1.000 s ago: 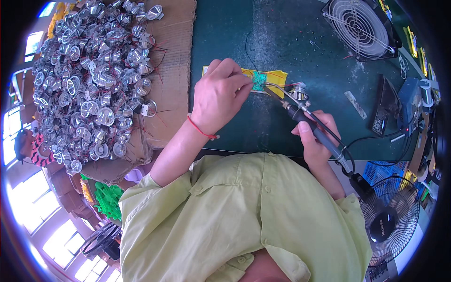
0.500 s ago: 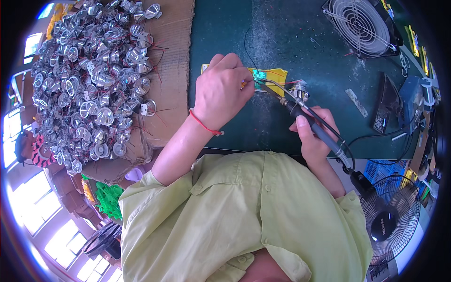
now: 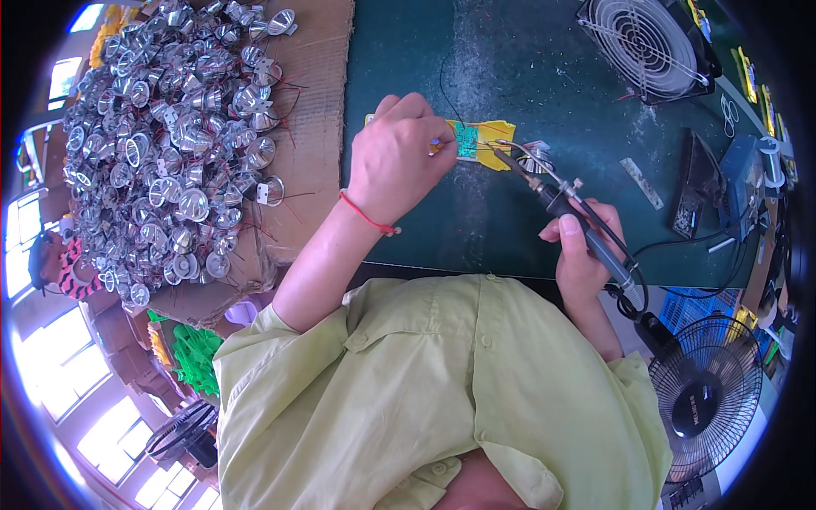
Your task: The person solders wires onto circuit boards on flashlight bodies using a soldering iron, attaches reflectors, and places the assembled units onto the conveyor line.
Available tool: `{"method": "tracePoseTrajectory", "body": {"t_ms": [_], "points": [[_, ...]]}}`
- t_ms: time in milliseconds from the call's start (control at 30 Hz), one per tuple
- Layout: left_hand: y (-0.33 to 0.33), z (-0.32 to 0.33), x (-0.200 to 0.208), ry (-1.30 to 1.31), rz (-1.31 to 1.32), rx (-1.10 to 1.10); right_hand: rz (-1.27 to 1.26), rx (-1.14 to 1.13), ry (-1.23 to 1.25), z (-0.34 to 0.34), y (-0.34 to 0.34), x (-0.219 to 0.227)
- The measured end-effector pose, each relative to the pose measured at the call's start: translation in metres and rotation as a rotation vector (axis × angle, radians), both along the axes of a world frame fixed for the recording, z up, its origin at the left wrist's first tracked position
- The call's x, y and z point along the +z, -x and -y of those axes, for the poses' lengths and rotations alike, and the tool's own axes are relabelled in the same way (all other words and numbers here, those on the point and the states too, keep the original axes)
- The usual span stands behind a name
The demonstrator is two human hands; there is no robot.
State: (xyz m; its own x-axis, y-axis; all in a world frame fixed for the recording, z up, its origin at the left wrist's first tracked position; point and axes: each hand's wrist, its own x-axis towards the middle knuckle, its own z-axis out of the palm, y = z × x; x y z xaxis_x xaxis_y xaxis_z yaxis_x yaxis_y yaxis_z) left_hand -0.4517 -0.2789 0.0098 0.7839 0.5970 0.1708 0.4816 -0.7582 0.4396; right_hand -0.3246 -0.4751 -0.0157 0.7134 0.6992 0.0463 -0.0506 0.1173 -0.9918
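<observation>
Left hand [image 3: 399, 157] pinches my small green circuit board [image 3: 465, 138] on the yellow pad [image 3: 497, 140]; right hand [image 3: 582, 251] grips the soldering iron [image 3: 565, 208], tip beside that board.

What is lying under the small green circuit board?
A yellow pad lies under the green circuit board, on the dark green table. The left hand covers the pad's left part.

Green circuit board [image 3: 466, 138] on yellow pad [image 3: 497, 143], dark green table [image 3: 476, 51], silver reflectors [image 3: 170, 127], red wrist string [image 3: 367, 217].
</observation>
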Motion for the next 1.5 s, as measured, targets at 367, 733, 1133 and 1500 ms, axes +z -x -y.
{"method": "tracePoseTrajectory", "body": {"t_ms": [367, 733, 1133, 1500], "points": [[0.078, -0.014, 0.011, 0.365, 0.199, 0.227, -0.006, 0.0, -0.005, 0.004, -0.005, -0.005], [0.013, 0.0, -0.02, -0.08, 0.366, -0.092, 0.026, 0.047, 0.039, -0.004, 0.001, 0.002], [0.014, -0.002, -0.02, -0.134, 0.305, -0.134, 0.05, 0.058, 0.019, -0.011, 0.002, -0.001], [0.01, -0.002, -0.014, -0.09, 0.206, -0.151, 0.068, 0.081, 0.025, -0.019, 0.004, -0.004]]}}
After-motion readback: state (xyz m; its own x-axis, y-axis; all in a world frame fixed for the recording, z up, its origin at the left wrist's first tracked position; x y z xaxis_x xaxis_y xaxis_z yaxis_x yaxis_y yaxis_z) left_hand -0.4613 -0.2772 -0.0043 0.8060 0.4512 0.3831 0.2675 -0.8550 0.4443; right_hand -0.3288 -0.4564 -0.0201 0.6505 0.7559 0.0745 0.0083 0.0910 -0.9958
